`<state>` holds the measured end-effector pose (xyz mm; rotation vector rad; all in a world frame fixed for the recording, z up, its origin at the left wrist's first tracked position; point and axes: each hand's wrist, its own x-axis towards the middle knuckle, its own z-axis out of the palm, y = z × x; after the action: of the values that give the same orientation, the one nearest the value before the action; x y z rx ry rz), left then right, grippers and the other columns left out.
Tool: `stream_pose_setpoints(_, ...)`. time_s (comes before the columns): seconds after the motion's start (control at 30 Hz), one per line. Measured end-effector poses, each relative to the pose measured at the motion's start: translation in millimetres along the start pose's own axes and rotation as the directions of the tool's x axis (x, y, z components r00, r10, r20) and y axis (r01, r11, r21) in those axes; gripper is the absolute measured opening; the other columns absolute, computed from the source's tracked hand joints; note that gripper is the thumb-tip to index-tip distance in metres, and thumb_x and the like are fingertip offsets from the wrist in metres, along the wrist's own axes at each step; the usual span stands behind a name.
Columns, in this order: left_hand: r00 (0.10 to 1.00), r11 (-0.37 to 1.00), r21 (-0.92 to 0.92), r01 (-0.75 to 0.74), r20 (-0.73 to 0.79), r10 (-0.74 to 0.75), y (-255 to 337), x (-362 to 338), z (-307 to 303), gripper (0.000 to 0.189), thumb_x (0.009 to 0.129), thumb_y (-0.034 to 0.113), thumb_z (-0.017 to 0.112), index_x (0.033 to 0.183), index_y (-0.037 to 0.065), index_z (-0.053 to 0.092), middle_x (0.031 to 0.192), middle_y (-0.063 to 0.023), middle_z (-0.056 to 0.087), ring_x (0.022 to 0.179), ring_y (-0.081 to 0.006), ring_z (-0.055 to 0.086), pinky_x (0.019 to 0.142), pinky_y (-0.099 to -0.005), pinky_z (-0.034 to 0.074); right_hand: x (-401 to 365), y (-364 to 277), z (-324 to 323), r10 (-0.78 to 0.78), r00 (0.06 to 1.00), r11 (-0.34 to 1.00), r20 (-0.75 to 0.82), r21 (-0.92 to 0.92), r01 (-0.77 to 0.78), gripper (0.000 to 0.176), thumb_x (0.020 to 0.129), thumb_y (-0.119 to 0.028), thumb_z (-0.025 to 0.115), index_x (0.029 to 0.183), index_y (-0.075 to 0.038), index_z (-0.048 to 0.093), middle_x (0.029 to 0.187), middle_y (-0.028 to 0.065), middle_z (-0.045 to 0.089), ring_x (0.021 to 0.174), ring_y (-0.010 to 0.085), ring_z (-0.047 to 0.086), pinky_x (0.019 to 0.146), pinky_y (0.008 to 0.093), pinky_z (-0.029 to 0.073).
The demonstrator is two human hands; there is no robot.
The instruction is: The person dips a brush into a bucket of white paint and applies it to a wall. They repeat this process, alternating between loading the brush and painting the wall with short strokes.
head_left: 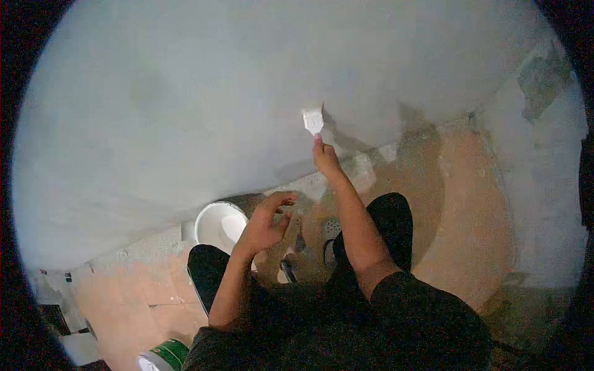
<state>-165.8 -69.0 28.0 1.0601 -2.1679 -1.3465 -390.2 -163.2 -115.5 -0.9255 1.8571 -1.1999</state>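
Observation:
My right hand (325, 156) is closed around the handle of a white paintbrush (314, 119), whose bristles touch the pale grey wall (185, 111). The thumb lies along the brush's handle. Lower and to the left, my left hand (270, 222) is held in the air with fingers apart and curved, and nothing shows between them. Beside it, on the left, stands a white bucket (213, 221) close to the foot of the wall; my left forearm hides part of it.
Between my knees a dark-handled tool (287, 271) lies on the orange-brown floor (124, 297). A green and white container (170, 353) is at the lower left. Another wall (544, 185) with a darker patch rises on the right.

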Motion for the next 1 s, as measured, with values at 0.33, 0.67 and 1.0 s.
stream_pose_setpoints(0.33, 1.0, 0.986, -0.166, 0.0, 0.002, 0.0, -20, -4, 14, 0.033, 0.084, -0.006, 0.051, 0.116, 0.002, 0.056, 0.108, -0.0104, 0.062, 0.103, -0.0208, 0.059, 0.092, -0.0329, 0.046, 2, 101, 19, 0.253, 0.967, 0.882, -0.034, -0.403, -0.245, 0.07, 0.09, -0.062, 0.044, 0.074, 0.005, 0.061, 0.067, 0.0167, 0.061, 0.067, 0.0275, 0.059, 0.064, 0.0422, 0.046)
stream_pose_setpoints(0.67, 0.998, 0.995, -0.088, -0.056, 0.027, 0.058, -2, 8, 27, 0.04, 0.079, -0.009, 0.048, 0.116, 0.003, 0.054, 0.11, -0.0099, 0.062, 0.105, -0.0223, 0.059, 0.091, -0.0343, 0.046, -14, -92, -72, -0.111, 0.994, 0.987, -0.015, -0.12, 0.109, 0.06, 0.095, -0.051, 0.042, 0.068, -0.002, 0.062, 0.059, 0.0082, 0.056, 0.058, 0.0215, 0.054, 0.061, 0.0372, 0.044)
stream_pose_setpoints(1.0, 0.997, 0.991, -0.11, -0.076, -0.002, 0.077, 71, -9, 40, 0.035, 0.083, -0.007, 0.051, 0.116, 0.003, 0.055, 0.108, -0.0099, 0.062, 0.105, -0.0214, 0.06, 0.091, -0.0339, 0.047, -28, -107, -123, -0.025, 1.0, 0.981, 0.012, 0.194, 0.023, 0.066, 0.088, -0.065, 0.046, 0.057, -0.008, 0.052, 0.048, -0.0012, 0.041, 0.042, 0.0129, 0.039, 0.044, 0.0304, 0.032)
